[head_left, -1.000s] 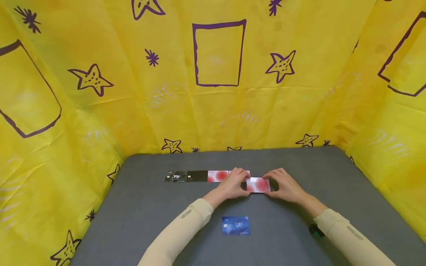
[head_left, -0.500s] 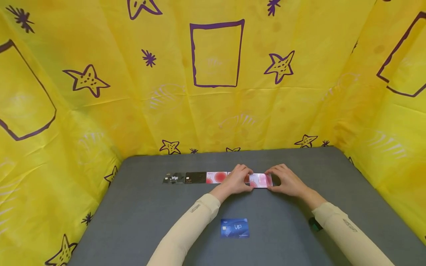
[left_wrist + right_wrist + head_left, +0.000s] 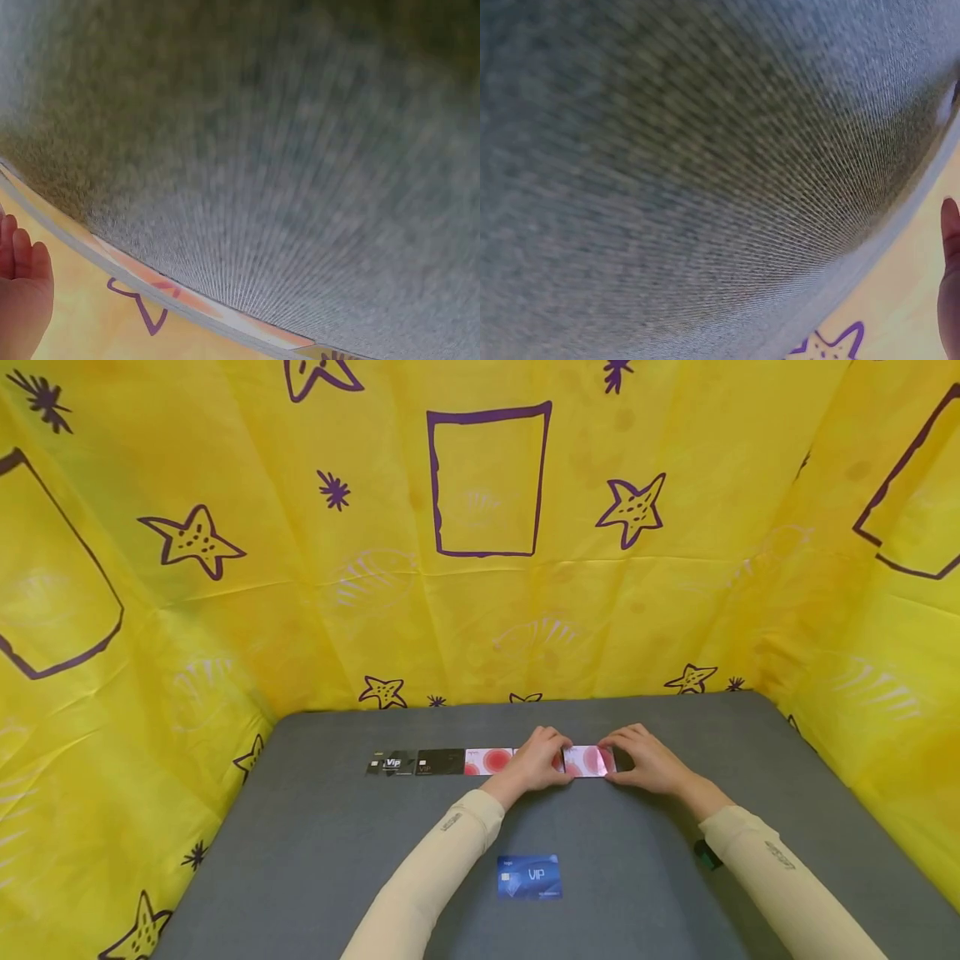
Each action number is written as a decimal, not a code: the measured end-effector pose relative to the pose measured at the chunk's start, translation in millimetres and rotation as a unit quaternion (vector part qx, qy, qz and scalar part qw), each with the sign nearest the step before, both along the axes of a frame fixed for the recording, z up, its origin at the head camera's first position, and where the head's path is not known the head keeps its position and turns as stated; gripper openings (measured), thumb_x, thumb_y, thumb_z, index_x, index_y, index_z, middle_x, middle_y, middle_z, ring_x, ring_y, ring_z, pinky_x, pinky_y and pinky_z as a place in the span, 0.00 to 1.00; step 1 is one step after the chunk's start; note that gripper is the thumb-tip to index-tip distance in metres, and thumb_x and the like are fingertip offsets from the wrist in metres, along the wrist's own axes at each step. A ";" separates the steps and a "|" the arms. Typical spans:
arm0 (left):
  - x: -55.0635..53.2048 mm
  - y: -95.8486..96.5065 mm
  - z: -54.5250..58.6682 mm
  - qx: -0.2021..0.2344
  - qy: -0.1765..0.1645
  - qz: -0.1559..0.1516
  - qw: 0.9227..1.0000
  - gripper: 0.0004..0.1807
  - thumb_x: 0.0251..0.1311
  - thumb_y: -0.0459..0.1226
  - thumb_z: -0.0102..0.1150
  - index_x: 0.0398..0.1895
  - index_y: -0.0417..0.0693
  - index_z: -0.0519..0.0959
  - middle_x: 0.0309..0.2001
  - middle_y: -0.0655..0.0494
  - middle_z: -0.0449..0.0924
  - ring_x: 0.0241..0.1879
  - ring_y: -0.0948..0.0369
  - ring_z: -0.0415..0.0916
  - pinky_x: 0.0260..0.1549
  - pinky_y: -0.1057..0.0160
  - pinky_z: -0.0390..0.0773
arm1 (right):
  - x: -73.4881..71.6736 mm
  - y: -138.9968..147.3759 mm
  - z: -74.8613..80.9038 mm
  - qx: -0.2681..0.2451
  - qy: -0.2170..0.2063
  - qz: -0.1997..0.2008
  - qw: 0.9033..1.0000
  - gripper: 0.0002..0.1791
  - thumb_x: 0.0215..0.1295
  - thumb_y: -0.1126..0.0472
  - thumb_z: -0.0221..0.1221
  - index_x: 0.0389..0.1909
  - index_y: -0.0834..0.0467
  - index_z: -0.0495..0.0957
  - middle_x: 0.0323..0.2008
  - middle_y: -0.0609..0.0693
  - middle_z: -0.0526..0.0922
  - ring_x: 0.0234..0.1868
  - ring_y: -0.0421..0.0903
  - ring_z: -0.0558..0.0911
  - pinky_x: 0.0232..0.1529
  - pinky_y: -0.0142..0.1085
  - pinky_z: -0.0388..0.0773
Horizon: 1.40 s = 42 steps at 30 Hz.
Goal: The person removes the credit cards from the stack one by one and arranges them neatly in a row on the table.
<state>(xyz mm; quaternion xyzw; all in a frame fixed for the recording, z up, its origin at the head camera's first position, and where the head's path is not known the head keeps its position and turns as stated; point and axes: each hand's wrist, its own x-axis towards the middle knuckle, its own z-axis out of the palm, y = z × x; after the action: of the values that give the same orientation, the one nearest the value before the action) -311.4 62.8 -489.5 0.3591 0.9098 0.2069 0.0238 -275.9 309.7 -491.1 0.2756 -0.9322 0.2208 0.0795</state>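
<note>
Both hands pinch one white card with pink-red circles (image 3: 583, 761) at the right end of a row of cards, in the head view. My left hand (image 3: 538, 760) has thumb and fingers at its left edge; my right hand (image 3: 651, 762) grips the right edge. Left of it lies a similar pink card, mostly hidden behind the left hand. Further left follow another pink-circle card (image 3: 488, 762), a black VIP card (image 3: 440, 762) and a dark grey Vip card (image 3: 392, 762). A blue VIP card (image 3: 529, 877) lies nearer, between the forearms. The wrist views catch only parts of each hand.
The cards lie on a grey table (image 3: 315, 860). Yellow fabric walls (image 3: 480, 635) with purple drawings enclose its back and sides. A small dark object (image 3: 707, 855) shows beside the right sleeve.
Both hands have moved the pink-circle card away from me and slightly right, from below the row into line with it. The blue card stays in place on the table.
</note>
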 end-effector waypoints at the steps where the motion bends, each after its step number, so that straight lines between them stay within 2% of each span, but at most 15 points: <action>1: -0.8 0.3 0.1 0.000 0.001 -0.002 1.000 0.28 0.51 0.47 0.71 0.55 0.48 0.79 0.49 0.55 0.74 0.51 0.59 0.65 0.51 0.68 0.71 | -0.6 0.3 0.5 0.000 -0.004 -0.001 1.000 0.27 0.49 0.56 0.74 0.50 0.60 0.80 0.48 0.53 0.80 0.51 0.53 0.70 0.54 0.53 0.69; 7: -5.2 1.2 0.4 -0.006 -0.008 -0.008 1.000 0.26 0.53 0.46 0.71 0.54 0.48 0.79 0.49 0.54 0.74 0.51 0.58 0.64 0.50 0.68 0.71 | -5.5 2.0 1.9 -0.008 -0.029 0.009 1.000 0.24 0.51 0.57 0.73 0.49 0.59 0.80 0.47 0.53 0.80 0.50 0.52 0.69 0.53 0.53 0.69; 15: -8.8 1.1 -1.4 -0.017 -0.023 -0.013 1.000 0.24 0.54 0.47 0.70 0.52 0.49 0.80 0.48 0.53 0.72 0.51 0.57 0.63 0.48 0.67 0.70 | -9.7 3.3 4.2 -0.020 -0.093 0.027 0.995 0.23 0.54 0.56 0.71 0.49 0.61 0.79 0.47 0.53 0.80 0.49 0.52 0.67 0.52 0.51 0.66; 20: -10.3 0.4 -2.9 -0.014 -0.036 -0.013 0.999 0.24 0.53 0.48 0.71 0.52 0.49 0.81 0.47 0.53 0.72 0.50 0.57 0.63 0.46 0.68 0.70 | -10.5 3.5 5.6 -0.016 -0.111 0.031 0.993 0.23 0.55 0.56 0.70 0.49 0.62 0.79 0.47 0.54 0.79 0.49 0.53 0.67 0.52 0.52 0.65; 30: -10.6 -0.9 -3.4 -0.004 -0.073 0.003 0.997 0.26 0.55 0.49 0.69 0.57 0.51 0.79 0.52 0.54 0.71 0.53 0.58 0.63 0.51 0.67 0.70 | -11.4 5.6 7.5 -0.016 -0.128 0.027 0.991 0.23 0.58 0.54 0.69 0.52 0.59 0.79 0.50 0.55 0.77 0.51 0.56 0.68 0.53 0.55 0.64; 37: -9.6 -0.6 -1.6 -0.005 -0.081 0.009 0.997 0.26 0.56 0.48 0.68 0.57 0.52 0.79 0.52 0.54 0.70 0.53 0.58 0.63 0.51 0.66 0.71 | -9.9 6.0 4.7 -0.025 -0.139 0.012 0.990 0.23 0.59 0.53 0.68 0.53 0.58 0.78 0.52 0.56 0.76 0.52 0.57 0.68 0.54 0.58 0.64; 42: -8.4 0.1 -3.5 -0.007 -0.081 0.017 0.997 0.26 0.56 0.49 0.68 0.58 0.52 0.78 0.54 0.54 0.70 0.54 0.58 0.63 0.53 0.65 0.71 | -9.3 6.2 0.5 -0.033 -0.128 0.013 0.991 0.23 0.59 0.54 0.68 0.53 0.59 0.78 0.51 0.57 0.76 0.52 0.58 0.68 0.53 0.59 0.63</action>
<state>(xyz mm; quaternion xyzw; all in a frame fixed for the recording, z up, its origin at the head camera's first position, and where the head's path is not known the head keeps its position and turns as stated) -319.9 62.9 -493.1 0.3251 0.9123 0.2294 0.0965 -285.2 315.9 -490.6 0.2543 -0.9232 0.2860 -0.0342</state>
